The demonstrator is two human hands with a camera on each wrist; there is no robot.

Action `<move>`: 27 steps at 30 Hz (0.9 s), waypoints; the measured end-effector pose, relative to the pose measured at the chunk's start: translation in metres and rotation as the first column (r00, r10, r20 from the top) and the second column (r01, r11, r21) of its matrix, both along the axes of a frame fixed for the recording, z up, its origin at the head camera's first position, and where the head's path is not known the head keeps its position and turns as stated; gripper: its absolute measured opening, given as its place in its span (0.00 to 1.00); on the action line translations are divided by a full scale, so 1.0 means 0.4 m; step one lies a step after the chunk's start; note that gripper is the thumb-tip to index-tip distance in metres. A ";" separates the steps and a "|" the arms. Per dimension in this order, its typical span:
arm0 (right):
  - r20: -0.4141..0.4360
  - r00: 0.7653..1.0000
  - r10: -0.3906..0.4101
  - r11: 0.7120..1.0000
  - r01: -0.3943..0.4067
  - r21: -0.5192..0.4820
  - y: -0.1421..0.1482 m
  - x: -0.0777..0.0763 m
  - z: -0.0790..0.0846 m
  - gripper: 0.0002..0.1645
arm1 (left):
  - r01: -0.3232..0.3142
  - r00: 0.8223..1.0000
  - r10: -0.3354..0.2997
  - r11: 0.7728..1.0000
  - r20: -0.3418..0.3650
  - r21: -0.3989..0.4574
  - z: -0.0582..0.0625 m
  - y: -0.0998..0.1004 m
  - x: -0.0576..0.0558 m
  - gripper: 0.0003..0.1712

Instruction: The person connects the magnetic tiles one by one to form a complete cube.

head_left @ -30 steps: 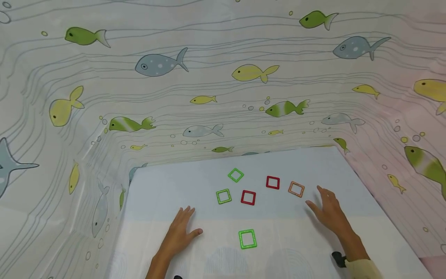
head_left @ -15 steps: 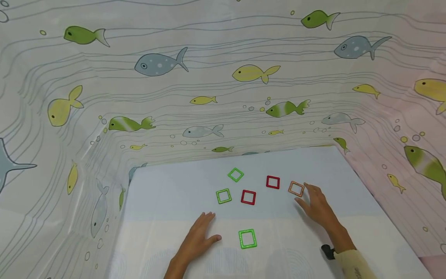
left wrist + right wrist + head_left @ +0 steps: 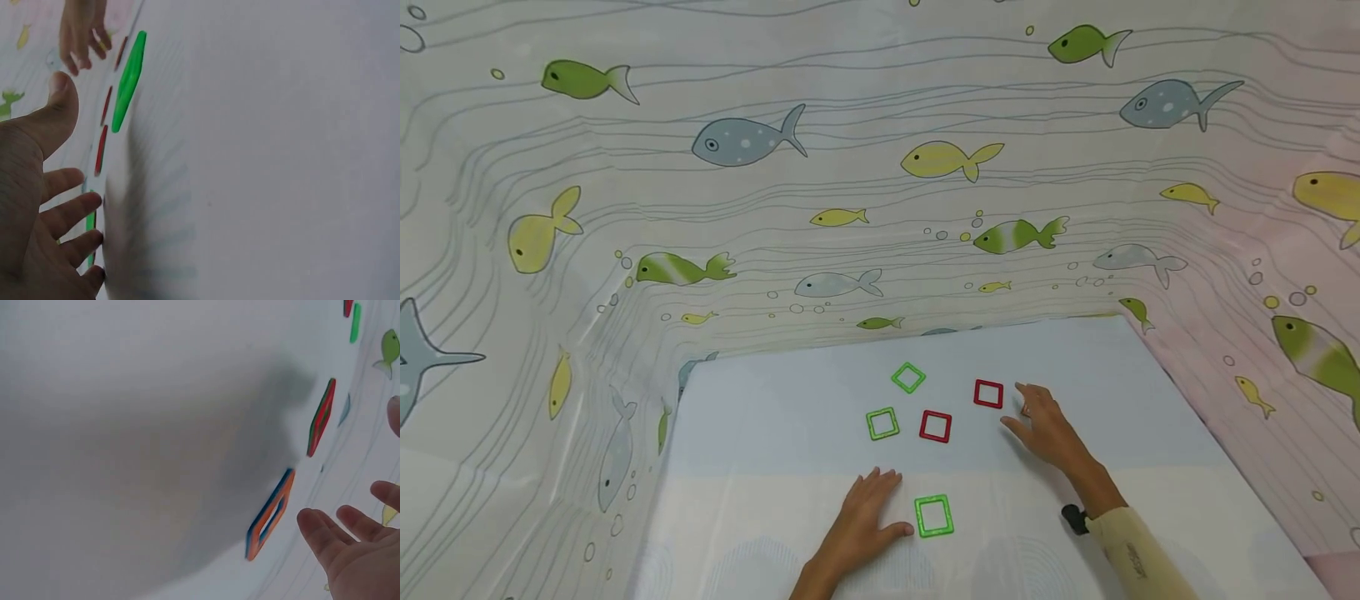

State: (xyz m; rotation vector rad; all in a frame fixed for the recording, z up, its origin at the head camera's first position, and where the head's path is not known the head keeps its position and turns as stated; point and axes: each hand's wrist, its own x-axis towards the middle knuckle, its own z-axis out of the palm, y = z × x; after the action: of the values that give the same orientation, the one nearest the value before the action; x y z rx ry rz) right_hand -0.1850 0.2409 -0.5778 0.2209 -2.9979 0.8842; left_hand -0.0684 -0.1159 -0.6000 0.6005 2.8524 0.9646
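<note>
Right wrist: orange square (image 3: 255, 542) lies just apart from the right grip (image 3: 356, 555).

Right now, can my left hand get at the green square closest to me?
Probably yes: your left hand holds nothing and is right beside the green square, with nothing visible between them.

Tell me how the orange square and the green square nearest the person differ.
The orange square has a blue edge; the green square shows only green. In the head view, the orange square is mostly hidden by the right hand, while the green square lies in full sight beside the left hand. Both are hollow frames on the pale tabletop.
</note>
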 end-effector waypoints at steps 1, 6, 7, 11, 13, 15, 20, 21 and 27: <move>0.007 1.000 0.000 1.000 0.000 0.005 -0.007 -0.006 0.000 0.46 | 0.003 1.000 -0.003 1.000 0.001 -0.001 -0.002 0.004 0.001 0.47; 0.059 0.998 -0.012 1.000 0.012 0.013 -0.035 -0.035 0.003 0.46 | 0.019 1.000 -0.019 1.000 0.005 -0.015 -0.009 0.024 0.007 0.47; 0.072 0.997 -0.013 1.000 0.012 0.010 -0.039 -0.043 0.002 0.46 | 0.021 1.000 -0.021 1.000 0.002 -0.018 -0.010 0.027 0.009 0.47; 0.105 0.994 -0.007 1.000 0.006 0.009 -0.050 -0.075 -0.006 0.44 | 0.028 1.000 -0.029 0.999 -0.010 -0.028 -0.012 0.039 0.011 0.47; 0.106 0.994 -0.007 1.000 0.006 0.012 -0.054 -0.089 -0.010 0.44 | 0.032 0.999 -0.033 0.999 -0.012 -0.028 -0.014 0.044 0.012 0.47; 0.106 0.994 -0.006 1.000 0.005 0.016 -0.057 -0.100 -0.012 0.43 | 0.040 0.999 -0.041 0.999 -0.014 -0.027 -0.017 0.049 0.013 0.47; 0.129 0.992 -0.009 1.000 0.007 0.011 -0.060 -0.117 -0.020 0.43 | 0.046 0.996 -0.050 0.998 -0.073 -0.048 -0.031 0.057 0.018 0.48; 0.137 0.991 -0.012 1.000 0.011 0.009 -0.060 -0.121 -0.021 0.44 | 0.045 0.995 -0.050 0.998 -0.091 -0.049 -0.033 0.058 0.019 0.48; 0.169 0.985 -0.023 0.999 0.019 0.028 -0.069 -0.138 -0.025 0.46 | 0.046 0.985 -0.053 0.998 -0.165 -0.046 -0.033 0.064 0.027 0.48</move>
State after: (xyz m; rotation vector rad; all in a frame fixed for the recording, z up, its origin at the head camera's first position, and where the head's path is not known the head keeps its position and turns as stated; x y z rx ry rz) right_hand -0.2402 0.2134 -0.5878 0.1197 -3.1625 0.9063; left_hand -0.0577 -0.0904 -0.6133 0.7799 2.9771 0.8838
